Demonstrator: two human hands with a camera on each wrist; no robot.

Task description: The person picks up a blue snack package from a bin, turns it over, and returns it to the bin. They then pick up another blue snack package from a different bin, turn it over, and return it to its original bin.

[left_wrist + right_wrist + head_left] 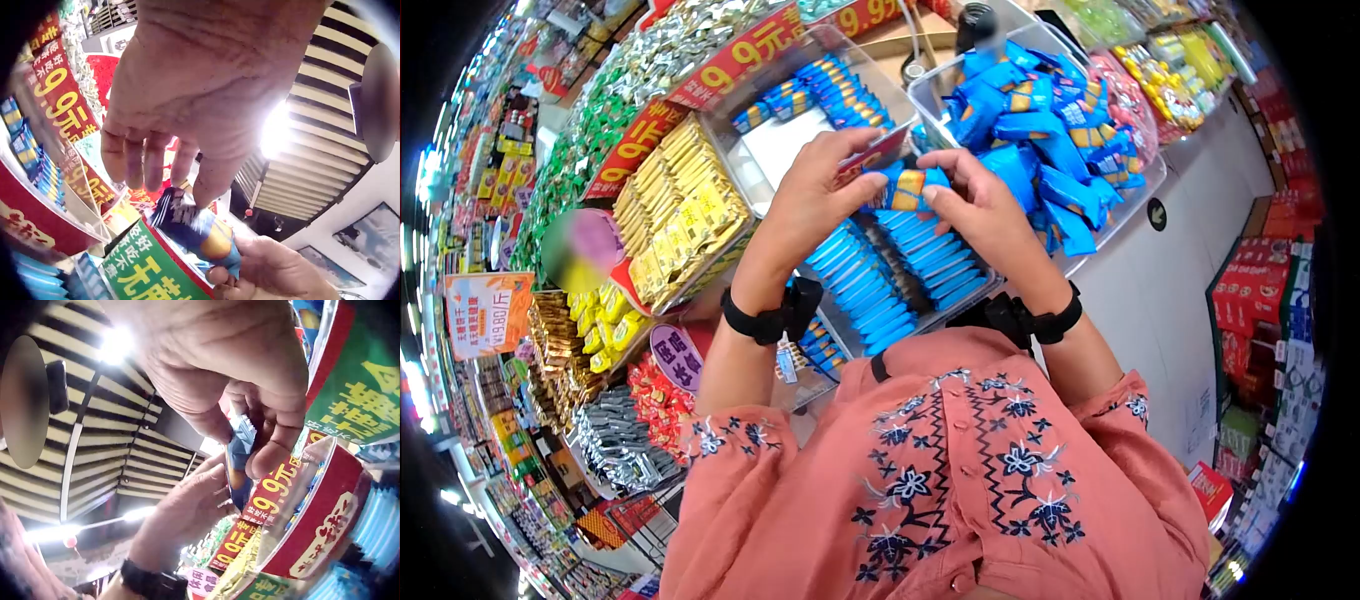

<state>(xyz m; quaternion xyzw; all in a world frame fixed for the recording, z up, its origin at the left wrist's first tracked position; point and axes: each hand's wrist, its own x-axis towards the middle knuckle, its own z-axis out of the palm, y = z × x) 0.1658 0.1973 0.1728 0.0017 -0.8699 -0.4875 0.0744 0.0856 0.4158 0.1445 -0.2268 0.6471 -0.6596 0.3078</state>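
Between both hands is a small blue wrapped snack packet with a yellow-orange biscuit picture. My left hand holds its left end, and in the left wrist view the thumb of that hand lies against the dark printed end of the packet. My right hand pinches the other end. In the right wrist view, that thumb and fingers grip the crimped edge of the wrapper. Below the hands, rows of blue packets stand upright in a bin.
Loose blue packets fill a clear bin at the right. A half-filled bin with a white base lies beyond the left hand. Yellow packets are stacked at left, below red price signs. Shelves of red boxes stand across the aisle.
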